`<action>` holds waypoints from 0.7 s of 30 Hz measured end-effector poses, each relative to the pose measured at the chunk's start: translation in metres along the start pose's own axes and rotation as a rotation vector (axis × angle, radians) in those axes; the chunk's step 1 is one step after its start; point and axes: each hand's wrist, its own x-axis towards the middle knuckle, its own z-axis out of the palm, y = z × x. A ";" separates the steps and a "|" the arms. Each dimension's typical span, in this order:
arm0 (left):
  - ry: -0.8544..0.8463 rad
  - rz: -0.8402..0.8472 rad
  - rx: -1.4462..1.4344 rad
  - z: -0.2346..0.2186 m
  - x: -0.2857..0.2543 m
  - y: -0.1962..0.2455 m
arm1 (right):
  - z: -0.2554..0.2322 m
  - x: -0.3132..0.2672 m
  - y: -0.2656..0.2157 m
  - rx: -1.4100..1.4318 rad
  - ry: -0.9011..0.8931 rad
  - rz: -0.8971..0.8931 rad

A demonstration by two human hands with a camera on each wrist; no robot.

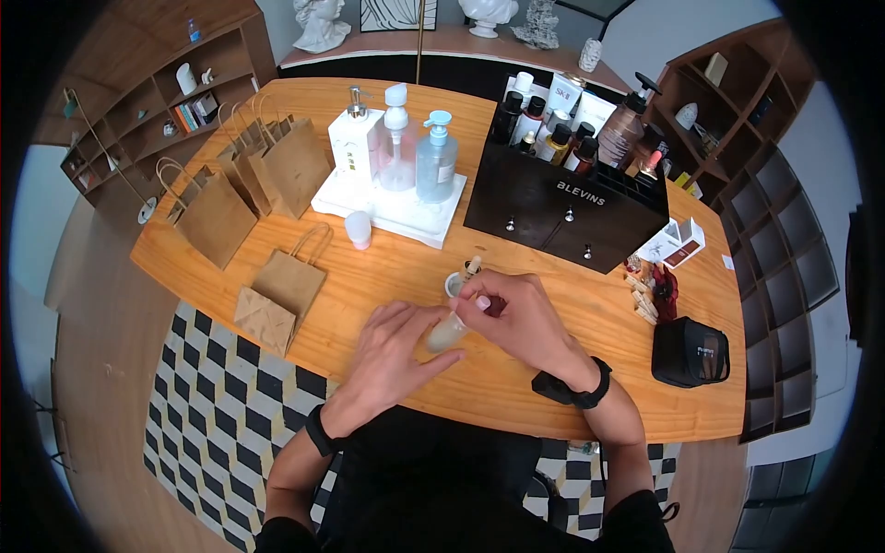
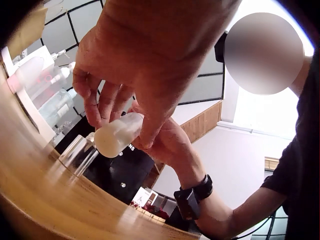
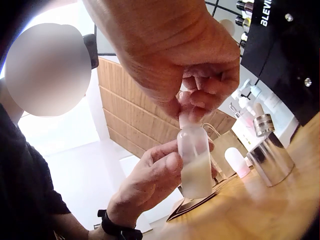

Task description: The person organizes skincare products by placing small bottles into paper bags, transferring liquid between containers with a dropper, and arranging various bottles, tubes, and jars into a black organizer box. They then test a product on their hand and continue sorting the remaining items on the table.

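A small frosted bottle (image 3: 196, 170), partly filled with pale liquid, is tilted in the head view, over the front middle of the table. My left hand (image 1: 387, 346) holds its body between thumb and fingers; the same bottle (image 2: 117, 136) shows its base in the left wrist view. My right hand (image 1: 518, 318) pinches the pale, pinkish top (image 3: 189, 119) at the bottle's neck. Just beyond the hands stand a shiny silver cylinder (image 3: 272, 161) and a dropper with a silver collar (image 3: 263, 124).
Paper bags (image 1: 217, 217) line the left side, near a white-and-pink cup-like piece (image 1: 358, 230). Pump bottles (image 1: 436, 166) stand on a white tray (image 1: 406, 225). A black organizer (image 1: 553, 207) full of bottles occupies the back right, with a black pouch (image 1: 690, 352) nearer the right edge.
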 end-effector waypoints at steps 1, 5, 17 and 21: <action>0.001 -0.001 -0.001 0.002 0.001 -0.001 | 0.000 0.000 -0.001 0.018 -0.017 0.019; 0.048 0.046 0.074 0.005 0.004 -0.002 | 0.001 0.001 0.003 -0.007 0.014 -0.023; 0.067 0.137 0.187 0.000 0.011 0.002 | 0.004 0.000 -0.002 -0.164 0.022 0.046; 0.012 0.124 0.176 -0.002 0.013 -0.001 | 0.005 -0.001 0.002 -0.055 0.011 0.003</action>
